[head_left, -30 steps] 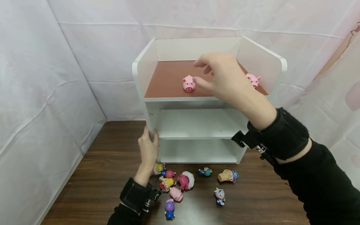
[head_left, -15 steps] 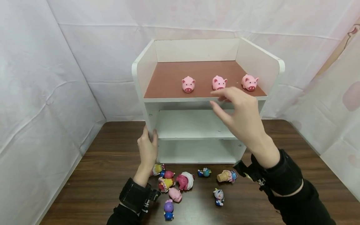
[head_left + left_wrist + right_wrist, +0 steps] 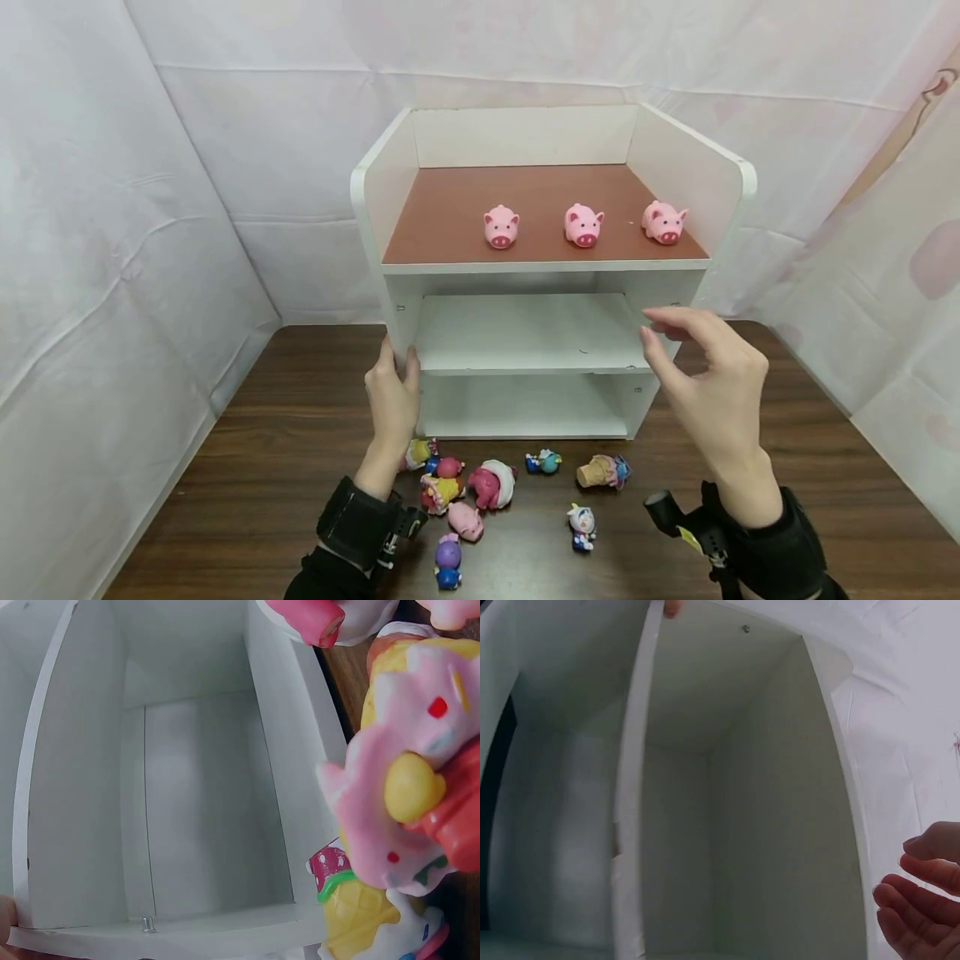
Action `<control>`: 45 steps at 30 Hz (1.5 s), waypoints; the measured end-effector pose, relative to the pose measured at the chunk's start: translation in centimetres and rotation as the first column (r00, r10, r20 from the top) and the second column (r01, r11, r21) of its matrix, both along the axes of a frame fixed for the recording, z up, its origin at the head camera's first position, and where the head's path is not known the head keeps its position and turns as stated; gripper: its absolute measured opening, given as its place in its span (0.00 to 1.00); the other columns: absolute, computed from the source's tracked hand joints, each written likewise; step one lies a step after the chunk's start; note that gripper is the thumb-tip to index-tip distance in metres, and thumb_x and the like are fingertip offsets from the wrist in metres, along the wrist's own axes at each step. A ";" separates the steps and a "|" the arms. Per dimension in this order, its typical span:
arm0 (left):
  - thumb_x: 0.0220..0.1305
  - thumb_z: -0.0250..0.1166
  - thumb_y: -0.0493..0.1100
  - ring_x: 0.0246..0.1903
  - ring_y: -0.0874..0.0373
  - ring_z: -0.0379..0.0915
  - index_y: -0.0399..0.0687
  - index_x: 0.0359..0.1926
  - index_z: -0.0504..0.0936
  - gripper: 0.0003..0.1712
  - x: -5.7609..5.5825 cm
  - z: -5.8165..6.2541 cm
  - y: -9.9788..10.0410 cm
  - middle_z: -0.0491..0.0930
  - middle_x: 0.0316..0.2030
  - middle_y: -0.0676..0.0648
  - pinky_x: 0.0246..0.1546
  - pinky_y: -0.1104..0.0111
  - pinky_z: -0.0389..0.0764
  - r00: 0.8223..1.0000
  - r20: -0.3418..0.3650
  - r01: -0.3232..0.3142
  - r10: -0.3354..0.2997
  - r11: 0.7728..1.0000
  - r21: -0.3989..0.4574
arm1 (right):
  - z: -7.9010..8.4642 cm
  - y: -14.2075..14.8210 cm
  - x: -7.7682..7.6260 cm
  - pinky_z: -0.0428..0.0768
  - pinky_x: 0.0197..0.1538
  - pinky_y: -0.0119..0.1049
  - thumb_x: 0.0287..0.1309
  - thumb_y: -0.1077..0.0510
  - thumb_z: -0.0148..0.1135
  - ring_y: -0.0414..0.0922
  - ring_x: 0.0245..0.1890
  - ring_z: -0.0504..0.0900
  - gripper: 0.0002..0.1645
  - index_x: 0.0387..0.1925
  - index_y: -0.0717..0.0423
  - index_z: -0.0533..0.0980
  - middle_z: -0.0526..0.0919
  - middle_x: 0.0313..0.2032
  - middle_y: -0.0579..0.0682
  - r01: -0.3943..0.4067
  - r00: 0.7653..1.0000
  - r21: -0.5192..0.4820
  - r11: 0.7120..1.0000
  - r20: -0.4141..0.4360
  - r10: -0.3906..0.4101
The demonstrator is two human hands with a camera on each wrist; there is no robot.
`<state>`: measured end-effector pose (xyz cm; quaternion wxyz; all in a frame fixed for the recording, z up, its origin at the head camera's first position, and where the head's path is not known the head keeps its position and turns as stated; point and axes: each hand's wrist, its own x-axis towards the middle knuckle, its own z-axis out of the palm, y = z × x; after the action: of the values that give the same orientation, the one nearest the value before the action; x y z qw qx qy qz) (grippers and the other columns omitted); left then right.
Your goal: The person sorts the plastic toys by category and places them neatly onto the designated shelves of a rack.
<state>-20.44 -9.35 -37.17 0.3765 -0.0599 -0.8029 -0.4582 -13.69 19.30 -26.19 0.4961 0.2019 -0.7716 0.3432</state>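
In the head view, your left hand (image 3: 393, 400) grips the white shelf unit (image 3: 547, 267) by its left side; your right hand (image 3: 712, 383) holds nothing, fingers curved and well parted from the thumb. Three pink pig figurines (image 3: 582, 225) stand on top.

Your left wrist view shows a pink-and-yellow figurine (image 3: 375, 802) beside the unit.

In your right wrist view, your loosely bent fingers (image 3: 911, 904) hang near its edge.

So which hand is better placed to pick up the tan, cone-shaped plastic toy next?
Probably the right hand: it holds nothing and is nearer the toy, while the left hand grips the white three-tier shelf unit.
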 end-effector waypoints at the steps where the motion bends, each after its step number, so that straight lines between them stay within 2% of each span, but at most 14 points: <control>1: 0.61 0.53 0.34 0.45 0.42 0.72 0.30 0.54 0.67 0.20 0.0 0.0 0.0 0.74 0.46 0.32 0.40 0.55 0.74 1.000 0.000 -0.002 0.002 1.000 -0.001 | -0.3 0.2 0.1 0.69 0.39 0.23 0.42 0.71 0.63 0.35 0.31 0.75 0.10 0.32 0.65 0.80 0.81 0.29 0.55 0.005 1.000 -0.022 1.000 -0.002 -0.006; 8: 0.61 0.53 0.34 0.45 0.42 0.71 0.30 0.55 0.66 0.20 0.0 0.0 0.0 0.74 0.46 0.32 0.40 0.56 0.74 1.000 0.004 0.005 -0.005 1.000 -0.002 | -2.9 1.7 0.2 0.69 0.35 0.22 0.41 0.74 0.61 0.30 0.28 0.74 0.06 0.27 0.72 0.77 0.79 0.25 0.61 0.070 0.997 -0.218 0.973 -0.011 -0.074; 14: 0.61 0.53 0.33 0.46 0.43 0.71 0.30 0.54 0.67 0.20 0.1 -0.1 0.1 0.74 0.46 0.32 0.40 0.56 0.74 1.000 0.010 0.008 -0.008 1.000 0.004 | -5.0 2.6 -0.3 0.70 0.32 0.22 0.43 0.70 0.62 0.31 0.25 0.74 0.09 0.27 0.75 0.73 0.77 0.24 0.47 0.131 0.991 -0.338 0.932 0.020 -0.132; 18: 0.61 0.53 0.33 0.46 0.43 0.72 0.30 0.54 0.67 0.20 0.1 -0.1 0.2 0.74 0.46 0.33 0.40 0.56 0.74 1.000 0.008 0.008 -0.008 1.000 0.007 | -6.1 3.1 -1.1 0.70 0.32 0.23 0.43 0.70 0.63 0.34 0.26 0.73 0.14 0.32 0.77 0.70 0.73 0.27 0.44 0.155 0.988 -0.388 0.909 0.078 -0.135; 20: 0.61 0.53 0.33 0.46 0.43 0.71 0.30 0.54 0.67 0.20 0.1 0.0 0.2 0.74 0.46 0.32 0.41 0.56 0.74 1.000 0.006 0.007 -0.007 1.000 0.006 | -6.6 3.3 -1.5 0.70 0.31 0.22 0.43 0.71 0.63 0.34 0.27 0.72 0.17 0.36 0.75 0.70 0.72 0.28 0.42 0.176 0.983 -0.390 0.904 0.123 -0.139; 23: 0.61 0.53 0.33 0.46 0.43 0.71 0.30 0.54 0.67 0.20 0.1 0.0 0.3 0.74 0.46 0.32 0.41 0.56 0.74 1.000 0.003 0.006 -0.007 1.000 0.008 | -7.4 3.5 -2.0 0.69 0.30 0.21 0.44 0.69 0.63 0.34 0.29 0.71 0.21 0.42 0.73 0.69 0.71 0.32 0.41 0.208 0.971 -0.345 0.915 0.184 -0.151; 26: 0.61 0.53 0.32 0.46 0.43 0.71 0.30 0.54 0.67 0.20 0.1 0.0 0.2 0.74 0.47 0.33 0.41 0.56 0.74 1.000 -0.001 0.006 -0.006 1.000 0.010 | -8.0 3.7 -2.7 0.68 0.31 0.20 0.45 0.67 0.64 0.35 0.34 0.71 0.24 0.46 0.70 0.67 0.73 0.38 0.47 0.233 0.957 -0.285 0.930 0.236 -0.168; 29: 0.61 0.53 0.32 0.46 0.42 0.71 0.30 0.54 0.67 0.20 0.1 0.1 0.2 0.73 0.47 0.33 0.41 0.56 0.74 1.000 -0.007 0.007 -0.007 1.000 0.012 | -8.5 3.8 -3.5 0.68 0.33 0.19 0.46 0.65 0.64 0.41 0.38 0.72 0.27 0.48 0.69 0.65 0.72 0.43 0.56 0.242 0.941 -0.235 0.942 0.295 -0.168; 32: 0.61 0.53 0.32 0.46 0.42 0.71 0.30 0.54 0.67 0.20 0.1 0.2 0.2 0.74 0.46 0.32 0.41 0.56 0.74 1.000 -0.009 0.005 -0.005 1.000 0.013 | -8.8 3.9 -4.2 0.67 0.33 0.20 0.48 0.64 0.63 0.47 0.40 0.71 0.29 0.50 0.69 0.63 0.70 0.44 0.61 0.238 0.917 -0.205 0.950 0.369 -0.150; 34: 0.61 0.53 0.32 0.46 0.42 0.71 0.30 0.54 0.67 0.20 0.1 0.2 0.1 0.73 0.47 0.33 0.41 0.56 0.74 1.000 -0.008 0.006 -0.005 1.000 0.013 | -9.0 4.1 -4.7 0.67 0.34 0.23 0.49 0.62 0.62 0.49 0.41 0.72 0.29 0.52 0.69 0.62 0.71 0.44 0.61 0.228 0.901 -0.191 0.955 0.413 -0.133; 39: 0.61 0.53 0.33 0.46 0.43 0.71 0.31 0.54 0.67 0.20 0.0 0.2 0.0 0.73 0.47 0.33 0.41 0.55 0.74 1.000 -0.001 0.006 -0.006 1.000 0.013 | -9.0 4.2 -5.7 0.68 0.33 0.22 0.52 0.58 0.60 0.52 0.42 0.74 0.31 0.54 0.66 0.61 0.73 0.46 0.62 0.213 0.857 -0.178 0.961 0.506 -0.097; 41: 0.61 0.54 0.33 0.46 0.43 0.71 0.31 0.54 0.67 0.20 0.0 0.2 0.0 0.74 0.47 0.33 0.41 0.55 0.74 1.000 0.004 0.005 -0.005 1.000 0.013 | -9.1 4.3 -5.9 0.72 0.33 0.26 0.53 0.57 0.60 0.55 0.41 0.75 0.31 0.55 0.66 0.60 0.73 0.46 0.63 0.207 0.841 -0.170 0.963 0.534 -0.087; 43: 0.61 0.54 0.33 0.47 0.43 0.71 0.31 0.54 0.67 0.20 0.0 0.2 0.0 0.74 0.47 0.33 0.41 0.55 0.73 1.000 0.011 0.005 -0.005 1.000 0.012 | -9.1 4.4 -6.0 0.77 0.33 0.37 0.53 0.56 0.59 0.58 0.40 0.76 0.31 0.55 0.66 0.60 0.73 0.46 0.65 0.205 0.829 -0.156 0.966 0.553 -0.087; 45: 0.61 0.54 0.33 0.47 0.43 0.71 0.31 0.55 0.67 0.20 0.0 0.3 0.0 0.73 0.47 0.34 0.42 0.56 0.73 1.000 0.016 0.007 -0.007 1.000 0.010 | -9.2 4.5 -6.1 0.77 0.34 0.49 0.54 0.56 0.58 0.60 0.40 0.76 0.30 0.55 0.66 0.61 0.73 0.46 0.66 0.198 0.825 -0.147 0.969 0.559 -0.083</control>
<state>-20.39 -9.34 -36.89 0.3685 -0.0572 -0.8034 -0.4642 -19.82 23.76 -35.40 0.2957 -0.0130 -0.8558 0.4243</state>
